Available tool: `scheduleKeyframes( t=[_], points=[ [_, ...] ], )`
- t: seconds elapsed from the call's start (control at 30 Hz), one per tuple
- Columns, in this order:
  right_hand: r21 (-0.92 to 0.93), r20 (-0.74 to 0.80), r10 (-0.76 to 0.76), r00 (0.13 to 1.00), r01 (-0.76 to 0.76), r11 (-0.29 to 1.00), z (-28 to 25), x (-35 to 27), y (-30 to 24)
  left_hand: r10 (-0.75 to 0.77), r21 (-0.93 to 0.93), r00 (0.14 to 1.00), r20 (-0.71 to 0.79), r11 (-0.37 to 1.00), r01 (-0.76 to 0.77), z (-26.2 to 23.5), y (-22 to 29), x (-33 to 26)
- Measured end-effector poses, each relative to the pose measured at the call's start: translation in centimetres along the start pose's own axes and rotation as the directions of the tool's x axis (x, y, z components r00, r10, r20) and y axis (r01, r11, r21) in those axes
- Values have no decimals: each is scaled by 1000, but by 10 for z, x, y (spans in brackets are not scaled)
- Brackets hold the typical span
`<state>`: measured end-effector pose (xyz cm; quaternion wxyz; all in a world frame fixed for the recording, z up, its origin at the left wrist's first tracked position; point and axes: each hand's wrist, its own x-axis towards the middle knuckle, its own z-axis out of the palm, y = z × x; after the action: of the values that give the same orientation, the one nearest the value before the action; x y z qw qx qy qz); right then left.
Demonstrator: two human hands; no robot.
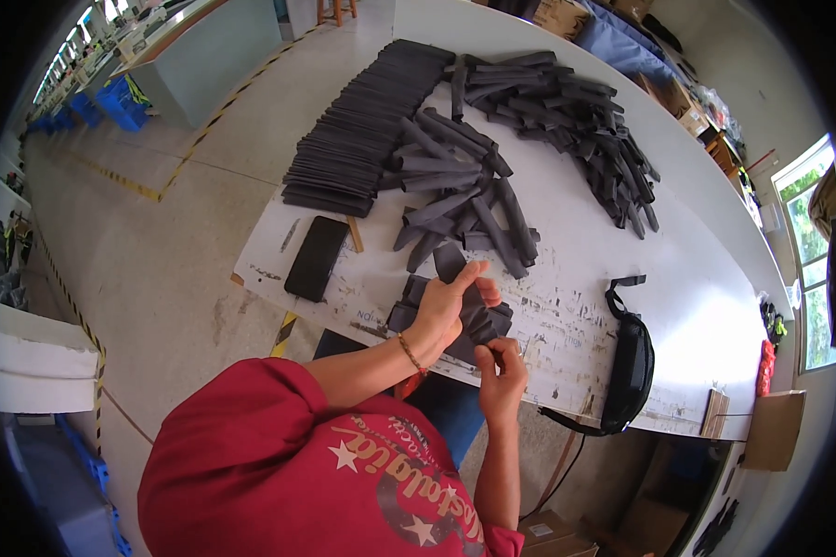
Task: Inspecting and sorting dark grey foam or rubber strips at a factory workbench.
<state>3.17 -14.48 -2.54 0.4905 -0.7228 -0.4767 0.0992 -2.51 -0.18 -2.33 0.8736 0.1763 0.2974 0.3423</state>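
Phone (317,257) left of strips (464,200) on table (697,306)

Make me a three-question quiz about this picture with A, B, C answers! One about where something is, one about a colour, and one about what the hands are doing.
1. Where does the black phone lie?
A. On the white table, left of the hands
B. On the floor
C. On the neat stack

2. What colour are the fabric pieces heaped on the table?
A. Yellow
B. Dark grey
C. White

3. What is the left hand doing?
A. Resting flat and empty
B. Holding the phone
C. Pinching a dark piece

Answers: 1 A, the phone sits on the tabletop near its left edge. 2 B, every piece looks dark grey. 3 C, its fingers close on a piece while the right hand works beside it.
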Motion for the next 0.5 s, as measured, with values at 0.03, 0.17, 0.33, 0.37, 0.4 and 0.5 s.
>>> scheduleKeyframes(
  t=[0.03, 0.17, 0.33, 0.37, 0.4, 0.5],
  points=[
    [194, -43, 204, 978, -192, 962, 4, 1, -1, 8, -31, 1000, -4, 999, -8, 2, 1, -1],
    [470, -306, 313, 899, -143, 871, 23, 5, -2, 138, -182, 987, 89, 976, -120, -4, 9, 14],
    [619, -320, 412, 853, -141, 772, 8, -5, -12, 157, -208, 972, 173, 971, -120, -3, 18, 10],
    [616, -331, 423, 844, -146, 774, 3, -3, -18, 139, -202, 974, 177, 974, -102, -4, 16, 10],
    [759, -186, 544, 818, -232, 609, -2, 5, -26, 154, -153, 970, 186, 980, -126, -4, 19, 10],
    [824, 44, 634, 772, -387, 414, 4, 13, -13, 124, -79, 965, 233, 991, -109, -2, 16, 3]
  ],
)
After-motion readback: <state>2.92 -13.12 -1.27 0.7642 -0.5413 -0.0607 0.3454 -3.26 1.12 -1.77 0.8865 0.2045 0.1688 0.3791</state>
